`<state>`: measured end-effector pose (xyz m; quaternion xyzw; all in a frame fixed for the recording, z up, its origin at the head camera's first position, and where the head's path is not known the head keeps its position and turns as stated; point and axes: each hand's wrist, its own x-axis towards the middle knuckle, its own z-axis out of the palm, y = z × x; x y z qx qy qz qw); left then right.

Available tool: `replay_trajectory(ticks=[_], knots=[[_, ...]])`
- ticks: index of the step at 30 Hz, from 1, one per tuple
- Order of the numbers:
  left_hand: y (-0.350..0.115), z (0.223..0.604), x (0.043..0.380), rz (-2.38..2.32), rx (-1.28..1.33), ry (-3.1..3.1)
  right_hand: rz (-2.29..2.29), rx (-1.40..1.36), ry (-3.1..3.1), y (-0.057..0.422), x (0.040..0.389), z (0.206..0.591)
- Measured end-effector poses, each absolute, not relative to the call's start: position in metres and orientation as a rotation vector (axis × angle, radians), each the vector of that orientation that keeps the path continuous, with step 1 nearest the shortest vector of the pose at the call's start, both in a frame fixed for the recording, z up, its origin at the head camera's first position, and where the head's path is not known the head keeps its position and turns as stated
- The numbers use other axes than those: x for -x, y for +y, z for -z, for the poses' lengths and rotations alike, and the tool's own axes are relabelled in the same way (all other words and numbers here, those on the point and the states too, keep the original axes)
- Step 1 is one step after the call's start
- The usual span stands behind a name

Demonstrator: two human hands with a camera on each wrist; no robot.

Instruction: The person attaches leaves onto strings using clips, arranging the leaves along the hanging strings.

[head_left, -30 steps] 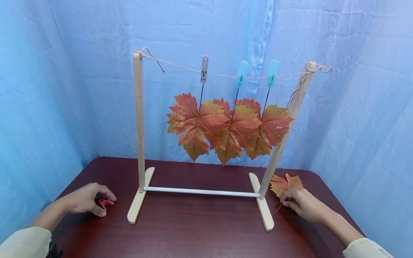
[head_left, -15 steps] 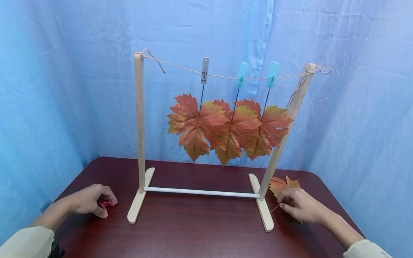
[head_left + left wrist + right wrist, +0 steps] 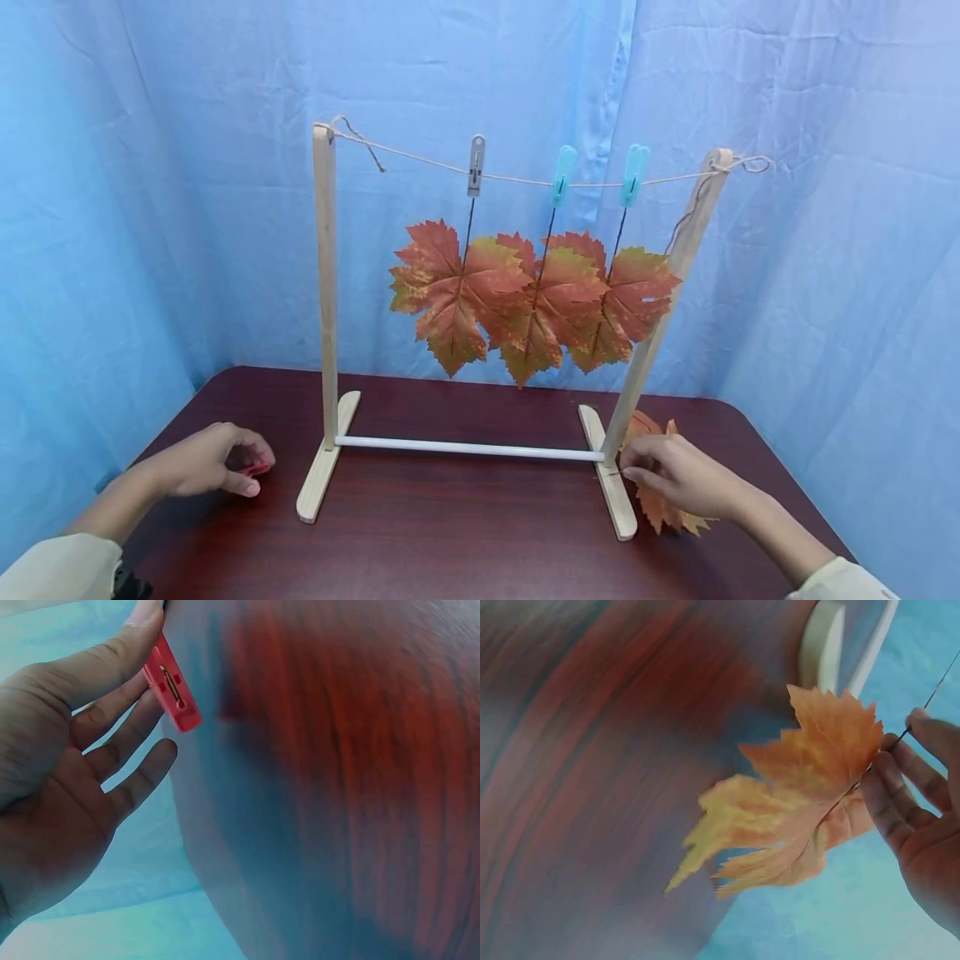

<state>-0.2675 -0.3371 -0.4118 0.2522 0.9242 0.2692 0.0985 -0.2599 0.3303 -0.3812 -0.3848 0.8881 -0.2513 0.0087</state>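
My left hand [image 3: 213, 461] pinches a red clothespin [image 3: 172, 686] between thumb and fingers, over the left side of the table. On the right, my right hand [image 3: 686, 475] pinches the dark stem of an orange and yellow artificial leaf [image 3: 802, 802]; in the head view the hand covers part of this leaf, beside the rack's right foot. Several similar leaves hang from a string [image 3: 420, 156] between us: a left leaf [image 3: 459, 292] under a grey clothespin [image 3: 476, 167], and two more under a teal clothespin [image 3: 564, 175] and another teal clothespin [image 3: 634, 175].
The wooden rack has a left post [image 3: 326, 283], a right post [image 3: 697, 221] and a white crossbar [image 3: 468, 448] low between them. Its left foot [image 3: 328, 467] and right foot [image 3: 617, 504] stand on the dark red table [image 3: 450, 533]. Blue curtains [image 3: 225, 208] surround the table.
The right hand has moved left with the leaf, which has turned so its stem reaches over the rack's right foot. The left hand has shifted slightly, turning the red clothespin.
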Motion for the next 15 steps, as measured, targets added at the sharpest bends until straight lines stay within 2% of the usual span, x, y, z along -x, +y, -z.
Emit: replay_trajectory(ticks=[6,15], knots=[[-0.328,0.401,0.265,-0.848,-0.764,2.777,0.765,1.162,2.829,0.307,0.253,0.37],[-0.314,0.385,0.264,-0.883,-0.84,2.856,0.837,1.319,2.844,0.272,0.255,0.362]])
